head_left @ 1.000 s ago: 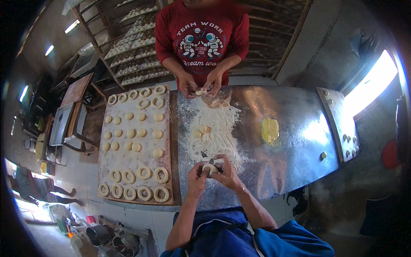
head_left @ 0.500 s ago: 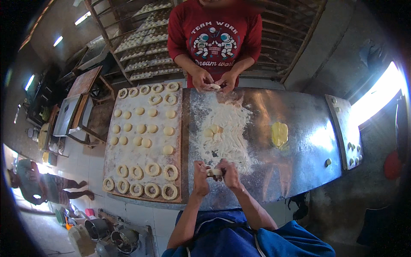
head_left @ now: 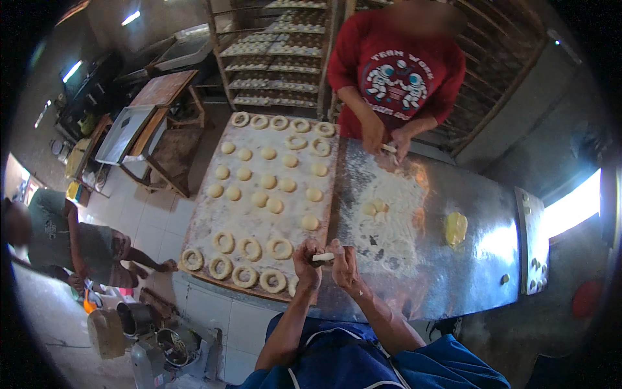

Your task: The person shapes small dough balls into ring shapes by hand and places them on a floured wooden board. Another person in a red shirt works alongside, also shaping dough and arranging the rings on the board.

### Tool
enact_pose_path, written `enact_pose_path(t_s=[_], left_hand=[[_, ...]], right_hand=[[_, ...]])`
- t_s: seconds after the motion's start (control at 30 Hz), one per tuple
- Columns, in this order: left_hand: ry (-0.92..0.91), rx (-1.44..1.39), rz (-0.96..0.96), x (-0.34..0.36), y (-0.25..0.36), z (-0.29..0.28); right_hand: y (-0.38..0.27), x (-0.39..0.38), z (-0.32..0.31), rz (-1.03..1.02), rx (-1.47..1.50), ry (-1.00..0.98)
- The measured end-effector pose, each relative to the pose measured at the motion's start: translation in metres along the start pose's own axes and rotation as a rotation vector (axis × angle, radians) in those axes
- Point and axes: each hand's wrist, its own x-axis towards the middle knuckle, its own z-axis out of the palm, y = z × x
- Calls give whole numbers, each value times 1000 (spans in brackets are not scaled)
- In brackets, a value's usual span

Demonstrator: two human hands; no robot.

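My left hand (head_left: 308, 264) and my right hand (head_left: 346, 267) are both closed on a pale dough piece (head_left: 322, 257), held between them above the near edge of the table. Its far side is hidden by my fingers, and it appears thin and edge-on. Just left of my hands lies a floured wooden board (head_left: 253, 220). Dough rings (head_left: 221, 257) lie along its near and far ends, with several round dough balls (head_left: 260, 198) in between. Right of my hands, loose flour (head_left: 396, 235) covers part of the metal table, with a few dough balls (head_left: 374, 206) on it.
Across the table a co-worker in a red shirt (head_left: 402, 71) holds a dough piece (head_left: 389, 148). A yellow soft lump (head_left: 455, 229) sits on the metal table (head_left: 447, 279). Racks of trays (head_left: 278, 65) stand behind. Another person (head_left: 71, 233) stands at the left, near pots (head_left: 175, 347).
The view has turned left, so the board and table appear further right. My hands, still holding the dough, are now beside the board's near right corner. The person at the left appears larger.
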Motion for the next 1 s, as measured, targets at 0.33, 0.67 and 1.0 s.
enact_pose_path(t_s=[0.33, 0.67, 1.0], left_hand=[[203, 1037, 433, 13, 143, -50], [691, 2067, 102, 80, 305, -181], [20, 2092, 534, 126, 138, -36]], right_hand=[[-54, 54, 135, -322, -174, -400], [-75, 113, 258, -319, -667, -392], [21, 88, 52, -335, -957, 232]])
